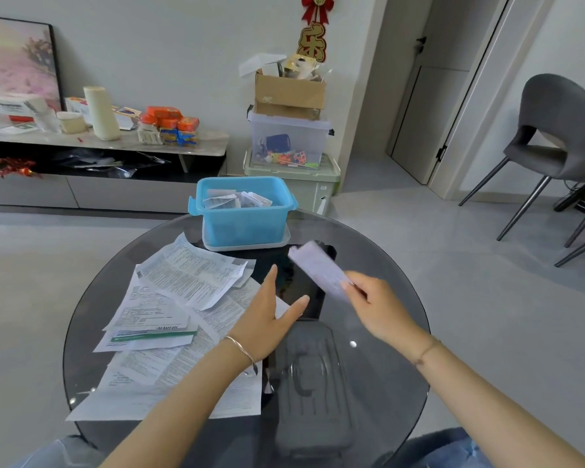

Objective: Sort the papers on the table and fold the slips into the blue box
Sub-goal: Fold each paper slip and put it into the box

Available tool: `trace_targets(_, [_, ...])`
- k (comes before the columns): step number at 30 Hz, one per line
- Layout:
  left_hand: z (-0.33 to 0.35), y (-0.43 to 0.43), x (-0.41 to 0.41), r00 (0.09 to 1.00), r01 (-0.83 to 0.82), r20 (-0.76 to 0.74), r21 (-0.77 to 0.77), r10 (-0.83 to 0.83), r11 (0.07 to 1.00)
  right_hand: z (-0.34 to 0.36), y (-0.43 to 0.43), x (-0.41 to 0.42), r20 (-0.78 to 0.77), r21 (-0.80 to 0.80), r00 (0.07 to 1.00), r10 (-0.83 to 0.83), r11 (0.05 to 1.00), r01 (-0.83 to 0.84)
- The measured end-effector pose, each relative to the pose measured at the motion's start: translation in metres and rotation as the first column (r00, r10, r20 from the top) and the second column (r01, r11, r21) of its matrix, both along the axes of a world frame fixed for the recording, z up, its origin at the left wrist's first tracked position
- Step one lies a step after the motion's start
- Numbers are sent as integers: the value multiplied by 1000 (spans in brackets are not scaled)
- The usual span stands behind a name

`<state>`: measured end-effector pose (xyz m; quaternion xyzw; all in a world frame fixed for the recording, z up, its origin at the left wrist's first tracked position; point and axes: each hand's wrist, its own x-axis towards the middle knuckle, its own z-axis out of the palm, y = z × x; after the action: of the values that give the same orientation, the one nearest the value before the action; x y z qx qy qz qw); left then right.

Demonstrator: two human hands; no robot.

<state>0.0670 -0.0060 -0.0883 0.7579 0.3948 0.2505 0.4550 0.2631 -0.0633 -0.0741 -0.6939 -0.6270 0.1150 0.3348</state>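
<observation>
Head view: right hand [379, 305] pinches a slip [318, 268] by one end over the table [385, 366], short of the box [244, 228], left hand [267, 315] spread flat over the papers [169, 298]; tossed from there, I reckon, it could unfold or flutter down outside.

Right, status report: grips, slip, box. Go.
Left grip open, holding nothing. Right grip pinches a slip, blurred, short of the blue box. Nothing visible blocking the way.

papers [169, 319]: printed sheets, overlapping heap
slip [318, 268]: pale, blurred, pinched in my right hand [379, 305]
blue box [247, 224]: open, folded slips [237, 199] inside
</observation>
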Motion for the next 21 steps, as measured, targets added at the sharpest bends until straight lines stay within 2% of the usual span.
trace_targets(1, [5, -1, 1, 996, -19, 89, -99, 28, 995, 9, -8, -9, -275, 12, 961, 25, 1000, -23])
trace_targets(2, [11, -1, 2, 984, -11, 170, -204, 46, 979, 18, -15, -18, -510, 6, 857, 76, 996, -85])
trace_targets(3, [16, -1, 1, 970, 20, 236, -294, 52, 956, 22, -20, -24, -662, -8, 742, 106, 989, -149])
trace_targets(4, [20, -2, 0, 955, 54, 291, -361, 57, 931, 22, -24, -26, -742, -30, 663, 105, 982, -188])
trace_targets(5, [22, -2, -2, 941, 71, 329, -407, 74, 911, 22, -26, -27, -766, -48, 635, 98, 977, -209])
trace_targets(8, [22, 0, -6, 915, 20, 368, -444, 162, 896, 24, -29, -28, -734, -32, 672, 96, 984, -175])
trace_targets(12, [20, 3, -11, 915, -47, 342, -438, 215, 898, 20, -33, -23, -594, 50, 790, 153, 987, -154])
trace_targets(17, [20, 4, -13, 955, 21, 272, -450, 114, 893, 18, -39, -18, -453, -25, 875, 173, 978, -207])
trace_targets(21, [21, 0, -12, 967, 45, 248, -381, 55, 923, 19, -41, -18, -498, 4, 854, 153, 985, -174])
